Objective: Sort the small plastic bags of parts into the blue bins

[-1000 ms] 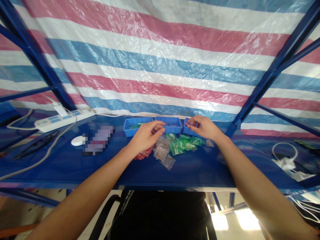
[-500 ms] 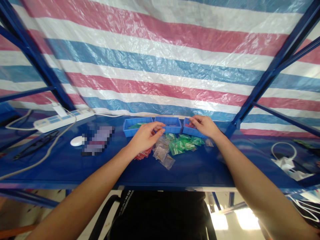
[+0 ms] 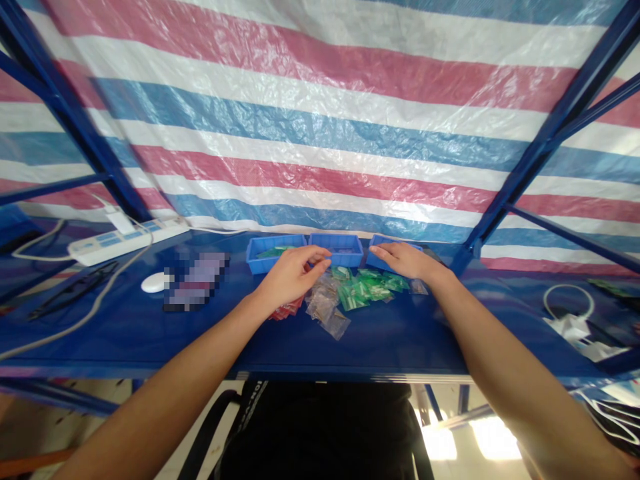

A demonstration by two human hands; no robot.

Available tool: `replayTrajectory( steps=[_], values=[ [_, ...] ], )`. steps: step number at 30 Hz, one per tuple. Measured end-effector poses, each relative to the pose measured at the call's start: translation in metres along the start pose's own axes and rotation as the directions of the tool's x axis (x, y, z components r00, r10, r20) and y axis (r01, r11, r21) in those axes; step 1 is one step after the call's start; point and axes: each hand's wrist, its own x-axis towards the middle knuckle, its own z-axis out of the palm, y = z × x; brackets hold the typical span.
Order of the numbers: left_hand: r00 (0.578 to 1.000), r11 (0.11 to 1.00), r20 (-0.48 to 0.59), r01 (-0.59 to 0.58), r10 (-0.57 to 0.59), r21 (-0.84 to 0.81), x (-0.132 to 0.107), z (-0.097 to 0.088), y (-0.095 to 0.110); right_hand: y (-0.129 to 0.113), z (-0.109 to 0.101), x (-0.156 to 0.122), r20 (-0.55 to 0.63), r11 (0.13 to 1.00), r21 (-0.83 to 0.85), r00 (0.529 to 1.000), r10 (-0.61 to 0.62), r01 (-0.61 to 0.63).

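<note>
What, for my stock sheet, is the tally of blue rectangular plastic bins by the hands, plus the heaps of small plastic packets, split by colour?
Blue rectangular plastic bins: 3
Red plastic-packet heap: 1
Clear plastic-packet heap: 1
Green plastic-packet heap: 1
Total: 6

A striped sheet (image 3: pixel 320 120) hangs behind a blue table (image 3: pixel 395 343), bright light (image 3: pixel 495 439) patching the pale floor (image 3: pixel 463 448).

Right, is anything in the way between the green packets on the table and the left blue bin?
Yes: the left hand lies across the direct line from the green packets, partly covering the left blue bin. The clear packets also lie between, flat on the table.
</note>
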Motion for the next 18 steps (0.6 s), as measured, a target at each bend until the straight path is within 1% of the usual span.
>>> replayTrajectory(
  steps=[4, 7, 10, 13, 14, 16, 18],
  values=[
    [1.000, 1.000, -0.001, 0.000, 0.000, 0.006, 0.000, 0.000, -0.001, -0.010, -0.007, -0.004, -0.064, 0.999, 0.041, 0.998, -0.001, 0.003],
    [1.000, 1.000, 0.002, -0.009, 0.009, 0.020, 0.000, 0.000, -0.002, -0.015, -0.008, -0.006, -0.027, 0.998, 0.051, 0.999, 0.024, -0.022],
    [1.000, 0.999, 0.006, -0.014, 0.014, 0.035, 0.000, 0.000, -0.002, -0.017, -0.008, -0.007, 0.011, 0.999, 0.050, 1.000, 0.016, -0.016],
    [1.000, 0.999, 0.008, -0.012, 0.012, 0.041, 0.000, 0.001, -0.002, -0.016, -0.008, -0.006, 0.001, 1.000, 0.027, 1.000, 0.007, -0.007],
    [1.000, 0.999, 0.010, -0.012, 0.012, 0.044, 0.000, 0.000, -0.002, -0.017, -0.009, -0.006, -0.026, 1.000, 0.011, 1.000, 0.000, 0.001],
    [1.000, 0.998, 0.012, -0.015, 0.014, 0.053, 0.000, 0.000, -0.001, -0.019, -0.011, -0.006, -0.120, 0.999, -0.014, 0.992, -0.034, 0.032],
    [1.000, 0.997, 0.013, -0.025, 0.024, 0.072, 0.000, -0.001, -0.001, -0.024, -0.014, -0.007, -0.227, 0.997, -0.009, 0.971, -0.077, 0.077]
  ],
)
